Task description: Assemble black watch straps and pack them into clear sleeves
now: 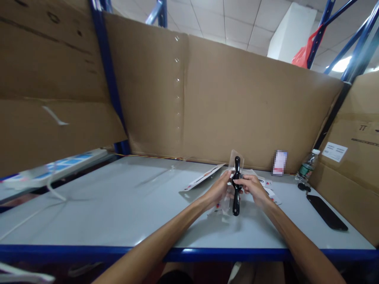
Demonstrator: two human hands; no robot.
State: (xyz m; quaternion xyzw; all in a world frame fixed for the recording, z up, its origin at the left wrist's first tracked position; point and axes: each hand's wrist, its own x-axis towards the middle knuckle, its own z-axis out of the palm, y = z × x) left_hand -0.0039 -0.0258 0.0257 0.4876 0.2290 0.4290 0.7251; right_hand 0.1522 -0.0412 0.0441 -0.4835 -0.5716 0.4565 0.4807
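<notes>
Over the front right part of the table, my left hand [220,187] is closed on a clear plastic package [227,203]. In front of it stands a long black two-lobed piece [236,201] with rounded ends and a narrower middle; its exact kind I cannot make out. My right hand [252,187] pinches this black piece near its middle, thumb toward me. Part of the plastic shows behind the piece, above and below my fingers. To the left of my hands a printed card [205,177] lies tilted. More printed cards [271,193] lie partly hidden behind my right hand.
A grey-white table [118,209] has a blue front edge. At the right are a black phone-like slab [327,213], a small dark round item [303,186], a water bottle [308,165] and a blurred upright phone [279,162]. Cardboard walls [237,98] enclose the back and sides.
</notes>
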